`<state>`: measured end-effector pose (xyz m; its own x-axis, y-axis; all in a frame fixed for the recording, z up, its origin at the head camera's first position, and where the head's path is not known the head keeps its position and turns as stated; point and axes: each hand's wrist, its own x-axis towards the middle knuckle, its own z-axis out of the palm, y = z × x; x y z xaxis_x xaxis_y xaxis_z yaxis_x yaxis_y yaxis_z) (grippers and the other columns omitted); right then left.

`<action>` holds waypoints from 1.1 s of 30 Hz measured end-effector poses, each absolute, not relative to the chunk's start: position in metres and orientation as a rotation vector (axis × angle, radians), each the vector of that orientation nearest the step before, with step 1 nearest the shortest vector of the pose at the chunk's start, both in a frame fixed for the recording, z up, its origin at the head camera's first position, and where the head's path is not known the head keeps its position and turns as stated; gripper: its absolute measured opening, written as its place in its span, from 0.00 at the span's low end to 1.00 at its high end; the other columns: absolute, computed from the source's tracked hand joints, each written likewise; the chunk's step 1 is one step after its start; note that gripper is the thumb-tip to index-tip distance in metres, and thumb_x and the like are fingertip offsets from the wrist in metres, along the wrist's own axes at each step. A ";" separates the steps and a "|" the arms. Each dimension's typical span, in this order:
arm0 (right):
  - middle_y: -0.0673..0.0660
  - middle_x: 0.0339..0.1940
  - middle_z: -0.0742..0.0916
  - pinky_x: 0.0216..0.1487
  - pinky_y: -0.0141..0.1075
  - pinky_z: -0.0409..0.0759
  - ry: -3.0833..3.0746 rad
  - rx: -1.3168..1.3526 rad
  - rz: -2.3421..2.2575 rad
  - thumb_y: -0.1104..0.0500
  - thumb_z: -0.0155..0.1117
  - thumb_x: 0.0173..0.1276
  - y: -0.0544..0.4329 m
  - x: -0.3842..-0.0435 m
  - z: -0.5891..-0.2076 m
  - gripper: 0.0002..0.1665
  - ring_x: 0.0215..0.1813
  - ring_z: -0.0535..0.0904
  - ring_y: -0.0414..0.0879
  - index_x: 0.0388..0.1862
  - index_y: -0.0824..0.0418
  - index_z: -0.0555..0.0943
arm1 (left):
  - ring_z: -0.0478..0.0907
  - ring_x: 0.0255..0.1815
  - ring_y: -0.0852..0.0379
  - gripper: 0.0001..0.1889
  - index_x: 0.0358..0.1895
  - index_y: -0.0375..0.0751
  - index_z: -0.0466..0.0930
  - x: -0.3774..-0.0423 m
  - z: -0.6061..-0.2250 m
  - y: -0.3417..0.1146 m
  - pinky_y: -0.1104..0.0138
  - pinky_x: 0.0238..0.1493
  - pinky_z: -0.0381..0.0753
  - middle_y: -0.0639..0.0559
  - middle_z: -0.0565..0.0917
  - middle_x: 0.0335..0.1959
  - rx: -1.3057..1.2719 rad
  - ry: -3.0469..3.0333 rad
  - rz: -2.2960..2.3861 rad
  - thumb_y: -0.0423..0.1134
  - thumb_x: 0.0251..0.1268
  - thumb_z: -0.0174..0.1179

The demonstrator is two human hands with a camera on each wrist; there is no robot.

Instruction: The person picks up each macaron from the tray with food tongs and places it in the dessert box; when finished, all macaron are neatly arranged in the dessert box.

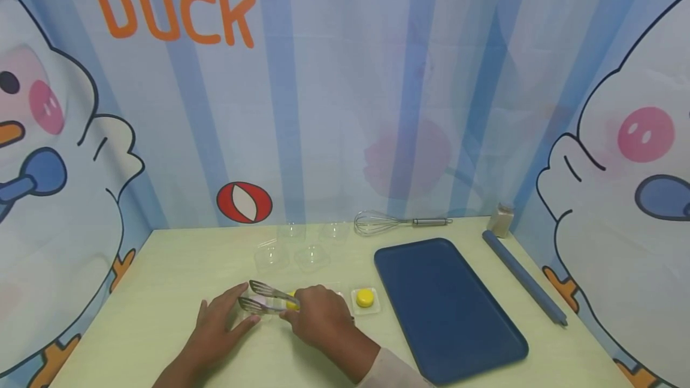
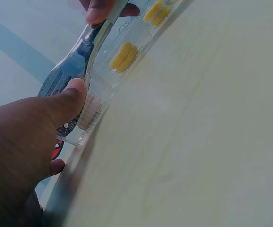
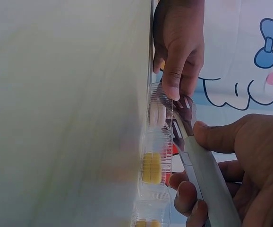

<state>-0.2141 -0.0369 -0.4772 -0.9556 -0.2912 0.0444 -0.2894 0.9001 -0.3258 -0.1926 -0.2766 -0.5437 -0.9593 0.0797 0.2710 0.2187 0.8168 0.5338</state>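
Gripping the tongs (image 3: 207, 175) in our right hand (image 1: 326, 316), fingers curled, we point their long axis leftward to the pale macaron (image 3: 157, 115), nearer our left hand (image 1: 218, 322), its fingers loosely spread.

A blue-striped backdrop (image 1: 339, 106) with 2 white ducks (image 1: 59, 256) lines 3 sides of a pale table (image 1: 135, 292).

Slotted tongs (image 3: 201, 163) (pale-handled), tips apart
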 end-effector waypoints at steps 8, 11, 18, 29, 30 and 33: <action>0.46 0.30 0.89 0.27 0.42 0.75 3.072 -0.492 -0.503 0.32 0.74 0.71 -0.035 -0.215 -0.478 0.24 0.27 0.78 0.43 0.47 0.50 0.92 | 0.70 0.80 0.25 0.38 0.79 0.40 0.72 -0.193 -0.545 -0.277 0.13 0.73 0.47 0.33 0.77 0.78 -0.238 -2.752 -0.857 0.52 0.72 0.73; 0.48 0.31 0.90 0.28 0.43 0.77 3.079 -0.506 -0.524 0.33 0.74 0.71 -0.031 -0.215 -0.477 0.24 0.29 0.82 0.44 0.47 0.50 0.92 | 0.70 0.80 0.25 0.38 0.79 0.39 0.73 -0.194 -0.545 -0.277 0.13 0.72 0.47 0.32 0.77 0.77 -0.240 -2.747 -0.857 0.52 0.72 0.73; 0.45 0.27 0.86 0.24 0.41 0.71 3.054 -0.523 -0.692 0.37 0.75 0.72 -0.019 -0.213 -0.474 0.18 0.27 0.77 0.42 0.40 0.50 0.91 | 0.70 0.80 0.26 0.38 0.79 0.39 0.72 -0.195 -0.546 -0.277 0.14 0.73 0.47 0.33 0.77 0.78 -0.227 -2.762 -0.826 0.53 0.72 0.72; 0.42 0.23 0.81 0.20 0.38 0.68 3.114 -0.530 -0.801 0.37 0.73 0.73 0.007 -0.213 -0.476 0.18 0.24 0.73 0.39 0.31 0.47 0.86 | 0.71 0.79 0.28 0.37 0.79 0.41 0.73 -0.195 -0.552 -0.279 0.15 0.74 0.48 0.35 0.78 0.77 -0.238 -2.722 -0.849 0.51 0.72 0.72; 0.42 0.22 0.80 0.20 0.37 0.67 3.114 -0.529 -0.814 0.38 0.74 0.73 0.010 -0.213 -0.476 0.18 0.24 0.72 0.39 0.30 0.47 0.85 | 0.71 0.79 0.27 0.37 0.79 0.41 0.73 -0.195 -0.552 -0.279 0.15 0.74 0.48 0.35 0.78 0.77 -0.238 -2.720 -0.857 0.51 0.72 0.72; 0.43 0.22 0.79 0.19 0.37 0.67 3.106 -0.515 -0.861 0.40 0.74 0.73 0.020 -0.213 -0.476 0.18 0.23 0.72 0.39 0.29 0.49 0.84 | 0.70 0.80 0.27 0.37 0.79 0.41 0.73 -0.194 -0.551 -0.279 0.15 0.75 0.47 0.35 0.78 0.78 -0.235 -2.724 -0.872 0.52 0.73 0.72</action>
